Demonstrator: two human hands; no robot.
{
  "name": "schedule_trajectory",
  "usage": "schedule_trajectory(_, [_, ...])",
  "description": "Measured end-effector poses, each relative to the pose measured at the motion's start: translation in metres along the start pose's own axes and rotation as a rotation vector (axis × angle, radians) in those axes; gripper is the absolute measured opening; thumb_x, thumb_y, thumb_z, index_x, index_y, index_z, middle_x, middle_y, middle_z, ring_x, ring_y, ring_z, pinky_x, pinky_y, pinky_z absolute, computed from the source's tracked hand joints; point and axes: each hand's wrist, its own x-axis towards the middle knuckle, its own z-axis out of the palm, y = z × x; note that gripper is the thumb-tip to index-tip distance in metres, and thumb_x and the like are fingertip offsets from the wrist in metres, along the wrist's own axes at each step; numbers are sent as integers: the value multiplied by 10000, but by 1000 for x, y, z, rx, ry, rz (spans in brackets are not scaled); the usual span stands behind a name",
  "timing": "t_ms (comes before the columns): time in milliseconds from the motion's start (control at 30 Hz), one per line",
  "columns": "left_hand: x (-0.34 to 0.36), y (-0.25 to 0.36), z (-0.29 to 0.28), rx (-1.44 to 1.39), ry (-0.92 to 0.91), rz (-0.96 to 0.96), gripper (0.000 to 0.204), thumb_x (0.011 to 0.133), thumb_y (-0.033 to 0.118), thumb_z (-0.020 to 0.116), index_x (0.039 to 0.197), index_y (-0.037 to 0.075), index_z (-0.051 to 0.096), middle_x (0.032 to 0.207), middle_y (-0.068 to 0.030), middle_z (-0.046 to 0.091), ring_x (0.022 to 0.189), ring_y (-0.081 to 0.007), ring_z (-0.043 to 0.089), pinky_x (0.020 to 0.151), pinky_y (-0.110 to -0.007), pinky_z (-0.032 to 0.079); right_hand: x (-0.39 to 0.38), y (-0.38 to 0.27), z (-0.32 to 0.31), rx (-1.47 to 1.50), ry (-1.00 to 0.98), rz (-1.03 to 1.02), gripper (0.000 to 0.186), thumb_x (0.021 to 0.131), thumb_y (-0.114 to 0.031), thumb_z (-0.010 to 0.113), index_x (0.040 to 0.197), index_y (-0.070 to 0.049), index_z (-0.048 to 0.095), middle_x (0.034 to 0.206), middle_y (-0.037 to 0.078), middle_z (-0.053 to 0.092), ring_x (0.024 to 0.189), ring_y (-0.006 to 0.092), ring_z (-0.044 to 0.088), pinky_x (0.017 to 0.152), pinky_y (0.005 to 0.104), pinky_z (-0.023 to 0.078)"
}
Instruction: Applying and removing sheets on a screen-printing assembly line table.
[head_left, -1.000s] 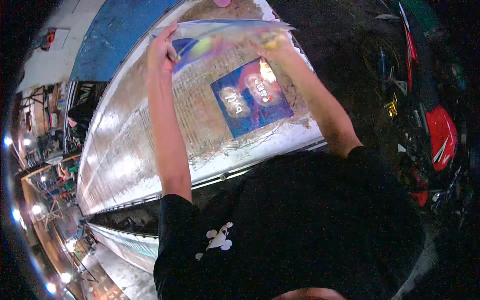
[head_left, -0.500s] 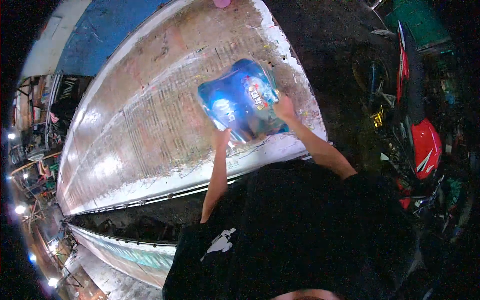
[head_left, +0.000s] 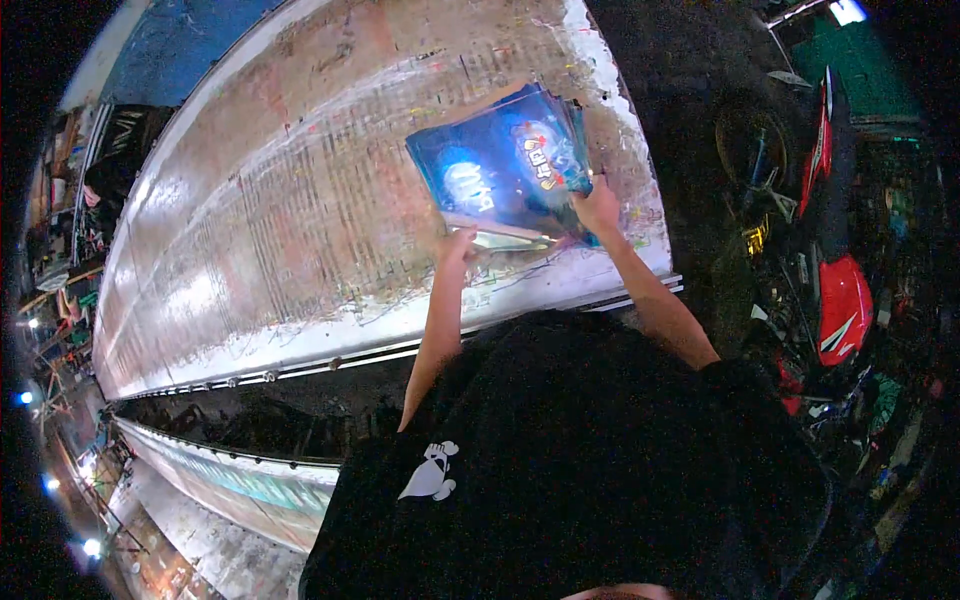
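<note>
A stack of glossy blue printed plastic sheets or flat bags (head_left: 492, 142) is between my hands, over the right part of a long, worn table (head_left: 330, 215). My left hand (head_left: 457, 243) is closed on the near left edge, its thumb on top. At the right edge, my right hand (head_left: 597, 207) grips the stack with fingers partly hidden beneath. The far corners fan slightly, showing several layers. Along the near side, a pale edge of the stack bends up. Whether its underside touches the table is hard to tell.
A second long table (head_left: 230, 492) lies to the lower left, past a dark gap. On the right stands a red and black motorcycle (head_left: 842, 310). Shelving with clutter and small lights (head_left: 92, 547) lines the left side. A blue surface (head_left: 190, 50) is beyond the table.
The stack now looks flatter and its corners sharper; before, it was bowed and blurred. Both hands keep hold of it and appear slightly farther up and right. The whole view has shifted somewhat.
</note>
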Motion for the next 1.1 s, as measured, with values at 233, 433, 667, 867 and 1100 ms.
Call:
schedule_trajectory(233, [-39,80,-24,-231,-309,-234,198,716,165,678,811,79,526,513,24,318,396,-83,278,349,-234,208,-2,6,6,40,73,-93,530,685,-291,686,1057,27,484,865,268,597,818,425,585,695,476,474])
schedule_trajectory(433, [-84,159,-15,-146,-275,-67,113,716,115,641,764,79,545,534,47,317,404,-70,285,355,-242,200,17,-3,-14,117,15,-8,566,697,-348,681,1124,-10,527,948,238,612,875,396,593,727,434,482])
schedule_trajectory(667, [-85,225,9,-56,-422,119,139,752,41,641,656,51,541,634,-37,543,493,-83,469,428,-238,342,41,42,-18,-43,-494,343,633,688,-552,651,1072,-54,585,777,167,640,742,283,631,634,397,492])
schedule_trajectory(867, [-65,240,11,-146,-412,129,93,781,32,630,752,-20,558,794,-100,583,692,-156,566,724,-279,459,4,32,-19,1318,-514,995,229,822,-188,626,1003,-50,593,915,19,617,768,138,589,648,326,497])
schedule_trajectory(1100, [-95,259,-3,-71,-395,64,97,815,50,588,861,-36,591,775,-75,596,694,-137,573,678,-258,454,14,8,-36,1262,-827,1286,199,839,-237,611,975,-93,600,865,-21,604,752,114,575,665,279,484])
